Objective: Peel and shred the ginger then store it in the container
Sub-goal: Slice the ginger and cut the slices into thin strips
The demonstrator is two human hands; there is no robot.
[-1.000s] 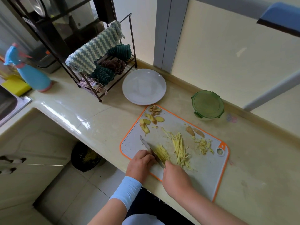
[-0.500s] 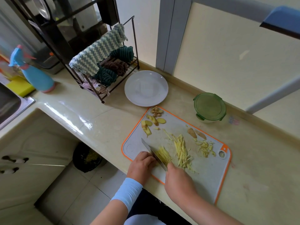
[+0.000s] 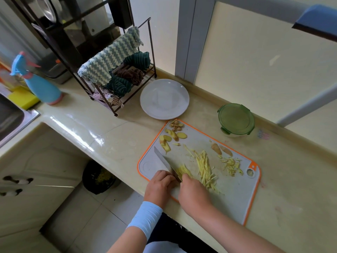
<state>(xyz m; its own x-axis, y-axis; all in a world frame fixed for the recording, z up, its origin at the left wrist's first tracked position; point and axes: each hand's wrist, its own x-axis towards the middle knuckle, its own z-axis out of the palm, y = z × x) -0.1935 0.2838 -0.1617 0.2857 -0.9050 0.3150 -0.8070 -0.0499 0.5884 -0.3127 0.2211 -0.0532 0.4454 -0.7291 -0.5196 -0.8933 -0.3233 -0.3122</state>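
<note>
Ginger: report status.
Right hand grips knife, left hand curled beside blade. Ginger shreds piled on cutting board, slices uncut. Container lid on, nothing blocking it.

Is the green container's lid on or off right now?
On. The green lid sits flat over the container, which stands behind the cutting board.

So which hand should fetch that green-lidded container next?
Probably the right hand: the container stands beyond the cutting board, on that hand's side. It grips the knife, though, so that goes down first. The left hand would have to cross the blade.
</note>
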